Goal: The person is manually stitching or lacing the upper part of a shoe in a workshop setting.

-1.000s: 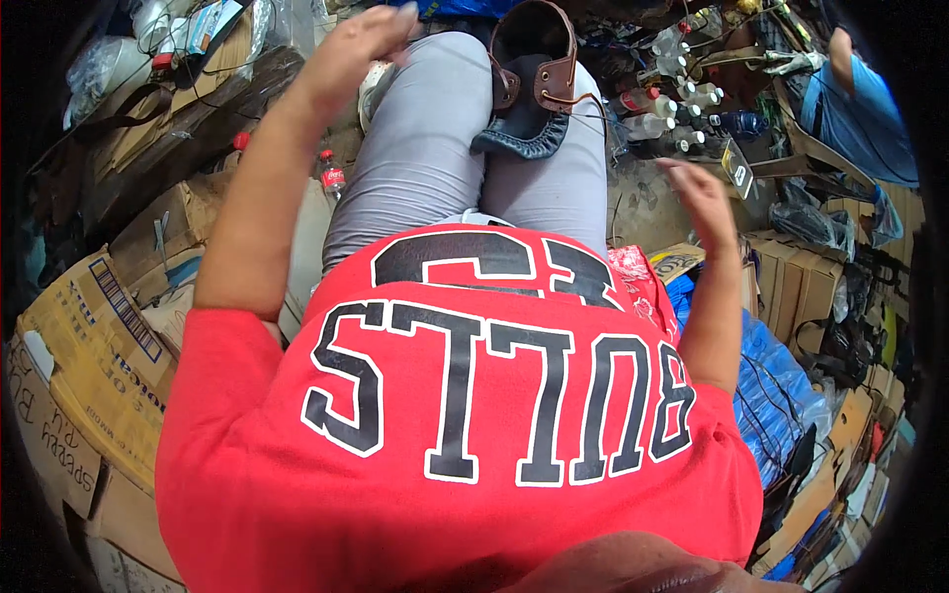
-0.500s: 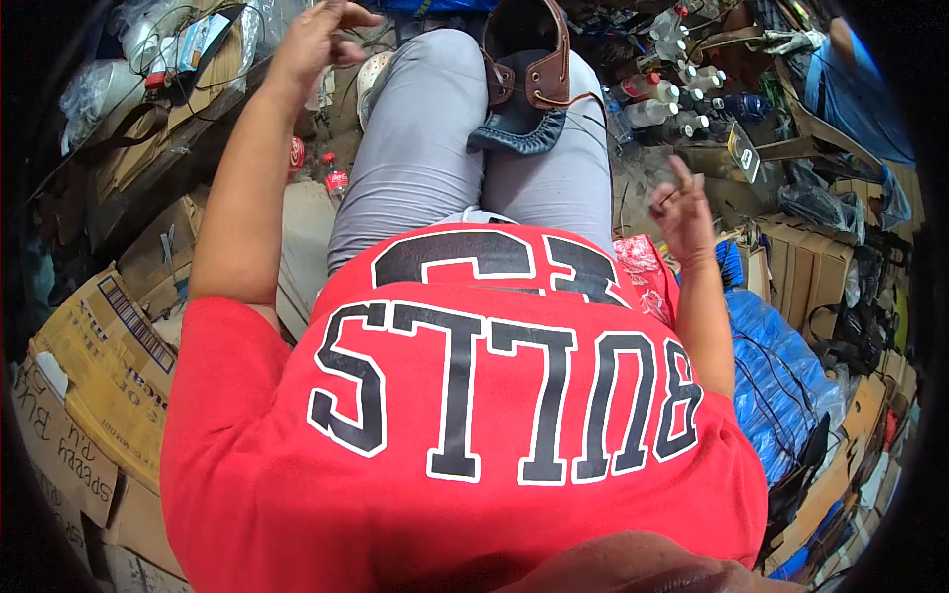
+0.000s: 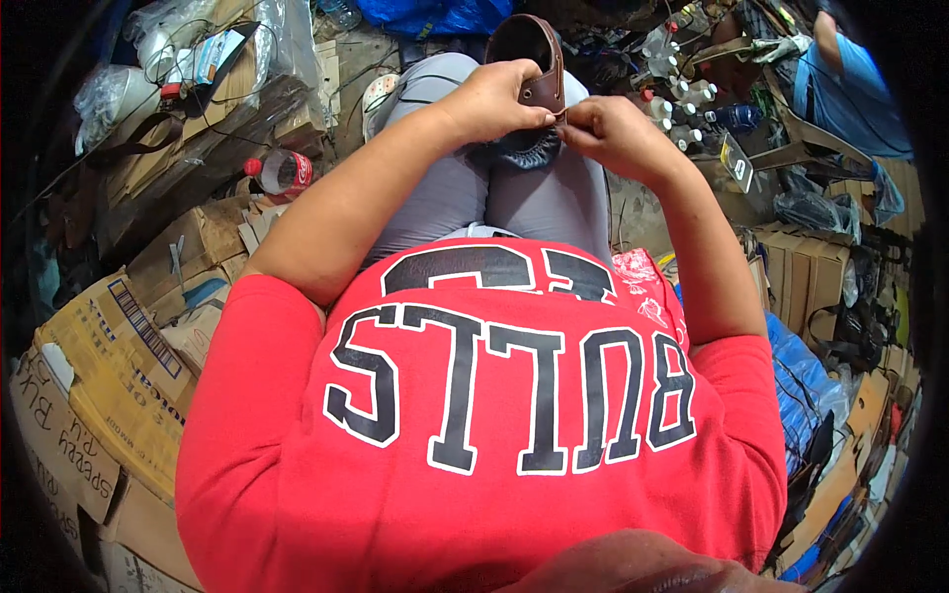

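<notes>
A brown leather shoe (image 3: pixel 506 44) with a dark blue, gathered toe part (image 3: pixel 529 155) rests between my knees, its opening facing up and away from me. My left hand (image 3: pixel 502 99) grips the shoe's brown eyelet flap, thumb pressed near its edge. Close beside it, my right hand (image 3: pixel 615 133) has its fingertips pinched together on a thin lace (image 3: pixel 560 112) at the shoe's right side. Fingers hide part of the lace and the flap's lower end.
Several capped bottles (image 3: pixel 692 94) crowd the floor at the upper right. A red-capped bottle (image 3: pixel 287 171) lies on the left. Flattened cardboard (image 3: pixel 109 366) is piled at the lower left, blue plastic (image 3: pixel 796 385) at the right. A person in blue (image 3: pixel 855 99) shows at the far right.
Both hands, apart and off the shoe before, have come together at it. The left has taken hold of the flap, and the right has closed on the lace.
</notes>
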Motion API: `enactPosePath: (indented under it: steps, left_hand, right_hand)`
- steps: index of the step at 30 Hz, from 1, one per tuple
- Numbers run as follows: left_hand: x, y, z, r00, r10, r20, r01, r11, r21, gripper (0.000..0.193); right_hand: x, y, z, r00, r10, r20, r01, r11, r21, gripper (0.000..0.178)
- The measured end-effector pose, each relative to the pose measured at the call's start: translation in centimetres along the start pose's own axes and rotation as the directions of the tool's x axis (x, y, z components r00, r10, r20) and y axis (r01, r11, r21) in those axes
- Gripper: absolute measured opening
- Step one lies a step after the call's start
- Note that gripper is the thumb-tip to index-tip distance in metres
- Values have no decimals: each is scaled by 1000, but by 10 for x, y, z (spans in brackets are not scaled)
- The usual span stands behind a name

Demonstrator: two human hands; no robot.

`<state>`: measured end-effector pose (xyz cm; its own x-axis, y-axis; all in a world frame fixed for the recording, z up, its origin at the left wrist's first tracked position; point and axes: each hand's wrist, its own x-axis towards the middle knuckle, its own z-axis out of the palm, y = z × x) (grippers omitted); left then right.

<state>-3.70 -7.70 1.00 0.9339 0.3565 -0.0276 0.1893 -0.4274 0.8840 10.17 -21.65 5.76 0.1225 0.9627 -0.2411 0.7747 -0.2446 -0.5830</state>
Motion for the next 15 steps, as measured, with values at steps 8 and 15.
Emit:
enactPosePath:
  steps: [8,15]
  left_hand:
    - [2,-16,3,1000,-17,7,18,993,-114,37]
    - [-7,-17,-10,987,-116,111,152,905,-399,30]
  right_hand:
    - [-52,-5,-8,996,-30,-82,44,985,169,17]
    - [-45,-5,12,961,2,-277,48,984,171,18]
